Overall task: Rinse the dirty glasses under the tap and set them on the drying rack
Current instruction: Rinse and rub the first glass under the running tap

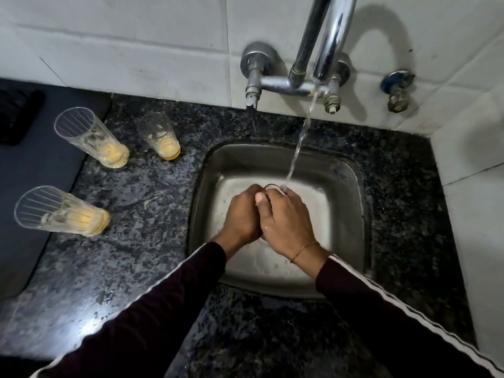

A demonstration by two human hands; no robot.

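1. While water ran from the tap (pixel 331 36), a glass (pixel 270 186) was gripped over the sink (pixel 346 186) by the left hand (pixel 242 214) and right hand (pixel 286 222), mostly hidden.
2. Three dirty glasses (pixel 90 137) were left on the counter (pixel 136 241).

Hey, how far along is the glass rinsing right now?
Nothing looks finished: no rinsed glass shows anywhere. In hand: the left hand and right hand are clasped together over the steel sink under the running stream of tap water; a dark rim peeks out between them, but whether it is a glass I cannot tell. Left: three clear ribbed glasses with yellow residue wait on the granite counter.
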